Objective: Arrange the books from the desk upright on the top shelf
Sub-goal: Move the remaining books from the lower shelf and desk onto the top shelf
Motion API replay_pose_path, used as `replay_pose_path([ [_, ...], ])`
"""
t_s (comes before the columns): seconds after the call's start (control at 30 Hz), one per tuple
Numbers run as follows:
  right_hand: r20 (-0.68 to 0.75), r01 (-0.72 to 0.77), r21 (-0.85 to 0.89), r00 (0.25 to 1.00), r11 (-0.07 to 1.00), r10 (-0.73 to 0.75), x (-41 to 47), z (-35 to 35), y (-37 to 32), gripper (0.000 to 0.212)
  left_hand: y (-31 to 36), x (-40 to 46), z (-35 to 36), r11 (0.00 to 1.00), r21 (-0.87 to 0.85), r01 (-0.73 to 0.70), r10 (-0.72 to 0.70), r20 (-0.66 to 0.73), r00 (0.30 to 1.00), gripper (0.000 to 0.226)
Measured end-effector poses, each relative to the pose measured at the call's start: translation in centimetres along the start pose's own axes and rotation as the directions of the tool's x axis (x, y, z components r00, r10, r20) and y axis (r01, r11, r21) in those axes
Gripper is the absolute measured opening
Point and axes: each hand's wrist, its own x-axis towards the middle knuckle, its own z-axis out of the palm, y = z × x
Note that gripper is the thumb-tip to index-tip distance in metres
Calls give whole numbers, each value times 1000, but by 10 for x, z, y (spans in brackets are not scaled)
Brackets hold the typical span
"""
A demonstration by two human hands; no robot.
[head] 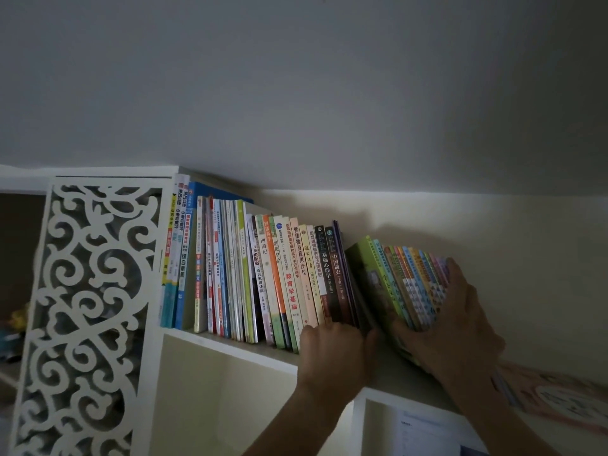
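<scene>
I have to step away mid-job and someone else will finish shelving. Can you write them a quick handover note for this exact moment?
Left hand: rests against the foot of the upright row of books on the top shelf, steadying its right end.
Right hand: grips the colourful batch of books, which leans left, a gap apart from the row.
Done: a long row already stands upright.
Left: stand the batch upright against the row. Another pink book lies flat at the shelf's right end; shelve it too, probably.

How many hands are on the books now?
2. The left hand rests at the foot of the upright row; the right hand grips the leaning bundle.
</scene>
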Motion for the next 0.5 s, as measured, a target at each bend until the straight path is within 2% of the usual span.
replay_pose_path([
  [0.1,4,-7,4,1000,1000,7,1,1,0,132,-1,-12,11,997,-66,-46,44,-28,999,30],
  [0.2,17,-29,27,999,999,29,2,1,-1,131,-3,-8,15,987,-156,-44,34,-68,997,29],
  [0.33,16,-36,34,999,999,35,0,0,-4,131,0,-5,11,968,-220,122,-126,-6,992,50],
  [0.43,40,-40,28,998,999,38,-1,-1,-5,133,6,6,-1,953,-229,197,-210,-32,977,47],
  [0.5,63,-41,49,997,998,38,0,-1,-5,133,11,13,-5,953,-231,195,-197,15,980,37],
])
